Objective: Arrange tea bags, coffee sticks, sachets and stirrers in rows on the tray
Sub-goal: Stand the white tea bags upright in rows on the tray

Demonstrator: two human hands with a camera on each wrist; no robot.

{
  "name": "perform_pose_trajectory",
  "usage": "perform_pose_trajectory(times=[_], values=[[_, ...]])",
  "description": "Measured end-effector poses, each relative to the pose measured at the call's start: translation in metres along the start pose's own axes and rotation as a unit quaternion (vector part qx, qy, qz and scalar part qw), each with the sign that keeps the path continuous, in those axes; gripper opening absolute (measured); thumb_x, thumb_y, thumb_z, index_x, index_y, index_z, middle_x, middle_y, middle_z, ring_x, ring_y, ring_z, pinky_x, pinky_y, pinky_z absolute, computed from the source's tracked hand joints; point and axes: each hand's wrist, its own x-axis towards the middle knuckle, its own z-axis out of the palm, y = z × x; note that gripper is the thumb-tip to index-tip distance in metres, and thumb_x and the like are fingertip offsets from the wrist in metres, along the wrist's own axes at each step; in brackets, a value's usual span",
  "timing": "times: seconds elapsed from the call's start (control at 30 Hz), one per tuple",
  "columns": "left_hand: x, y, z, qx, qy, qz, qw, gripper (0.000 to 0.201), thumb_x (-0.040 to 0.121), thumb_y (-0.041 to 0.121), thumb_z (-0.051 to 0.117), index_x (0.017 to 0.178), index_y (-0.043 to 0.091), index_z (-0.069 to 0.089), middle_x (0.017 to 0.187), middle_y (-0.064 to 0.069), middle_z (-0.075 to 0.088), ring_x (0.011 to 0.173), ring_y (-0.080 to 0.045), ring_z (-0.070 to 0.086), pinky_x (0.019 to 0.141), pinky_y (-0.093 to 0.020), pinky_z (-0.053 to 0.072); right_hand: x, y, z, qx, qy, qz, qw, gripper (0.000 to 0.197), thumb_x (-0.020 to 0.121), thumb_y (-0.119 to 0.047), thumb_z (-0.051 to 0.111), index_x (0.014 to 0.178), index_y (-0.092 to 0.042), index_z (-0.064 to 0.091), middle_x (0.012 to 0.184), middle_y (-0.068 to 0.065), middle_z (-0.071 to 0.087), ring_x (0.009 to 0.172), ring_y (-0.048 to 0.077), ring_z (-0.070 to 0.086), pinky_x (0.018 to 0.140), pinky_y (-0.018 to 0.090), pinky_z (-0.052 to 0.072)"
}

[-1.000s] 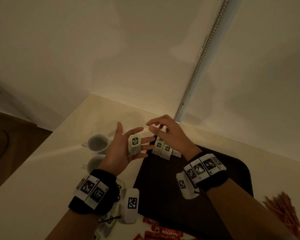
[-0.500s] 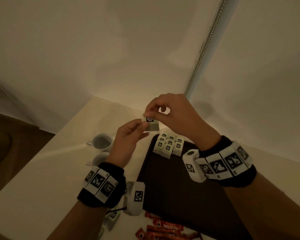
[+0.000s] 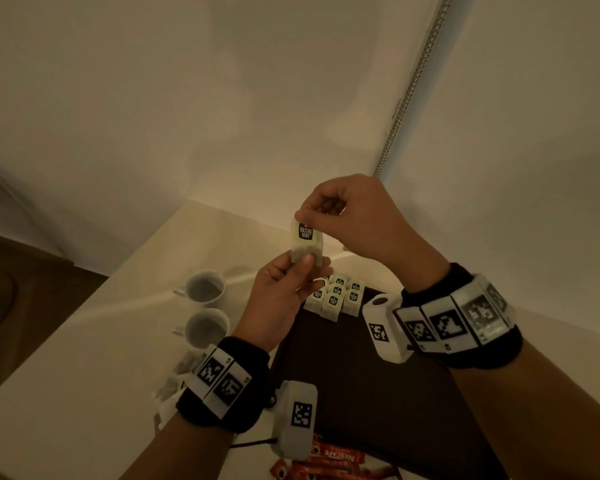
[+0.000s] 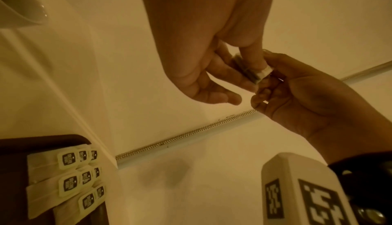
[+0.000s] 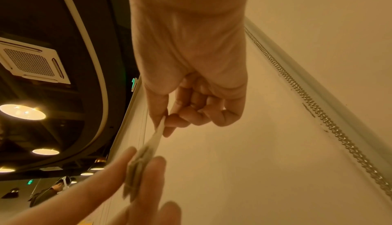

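- bare forearms, no sleeves
- black wristband behind each hand, wrapped in white tiles with black square markers
- white camera box (image 3: pixel 385 327) under each wrist, marker-tagged

Lighting: dim, warm yellow-brown cast in all three views.
Sources: round ceiling lamps (image 5: pixel 22 111) glowing in the right wrist view, mildly blown out; a pale wash on the wall (image 3: pixel 222 116) above the desk (image 3: pixel 84 358).
Shadows: soft and broad on the wall; the dark tray (image 3: pixel 361 393) shows almost no detail.
Glare: small highlight on a cup (image 4: pixel 25 10).
Blur: nearest fingers (image 5: pixel 152 178) out of focus.
Distortion: straight lines bow toward the edges.
Noise: fine grain in dark areas.
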Motion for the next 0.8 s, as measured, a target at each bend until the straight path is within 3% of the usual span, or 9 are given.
perform_pose_trajectory(times=[0.23,0.53,0.67,0.8], values=[[0.001,-0.004,0.001,-0.018,0.011,0.010,1.000,0.018,0.079,0.024,0.057,0.076,0.025,0.075,0.089,0.003,0.072,0.083,-0.010,0.066,0.072,-0.021,0.051,-0.004,0.006,0.000,0.023,0.010,0.014,1.000,0.007,0.078,-0.022,0.074,0.075,-0.016,0.073,0.058,-0.015,0.058,0.054,-0.003,0.054,0.053,0.006,0.038],[0.004,-0.011,-0.001,0.044,0.023,-0.001,0.999,0.030,0.079,0.023,0.058,0.107,0.014,0.062,0.099,0.004,0.073,0.096,-0.014,0.067,0.077,-0.023,0.053,-0.008,0.021,-0.003,0.037,0.016,0.013,0.999,0.005,0.080,-0.022,0.073,0.078,-0.017,0.072,0.066,-0.013,0.063,0.058,-0.002,0.056,0.057,0.007,0.041],[-0.008,-0.010,-0.036,0.147,0.042,-0.019,0.988,0.032,0.083,0.032,0.063,0.113,0.021,0.061,0.112,0.003,0.070,0.105,-0.016,0.066,0.080,-0.026,0.051,-0.020,0.059,-0.004,0.024,-0.001,0.040,0.999,0.004,0.083,-0.023,0.069,0.079,-0.021,0.068,0.072,-0.016,0.063,0.064,-0.001,0.056,0.062,0.008,0.042],[-0.030,-0.011,-0.076,0.213,0.081,-0.044,0.973,0.021,0.091,0.017,0.054,0.108,0.012,0.065,0.102,-0.005,0.072,0.094,-0.021,0.068,0.077,-0.024,0.053,-0.044,0.126,0.013,-0.030,-0.076,0.144,0.986,0.003,0.086,-0.018,0.066,0.087,-0.017,0.068,0.079,-0.011,0.064,0.066,-0.006,0.055,0.063,0.006,0.039]])
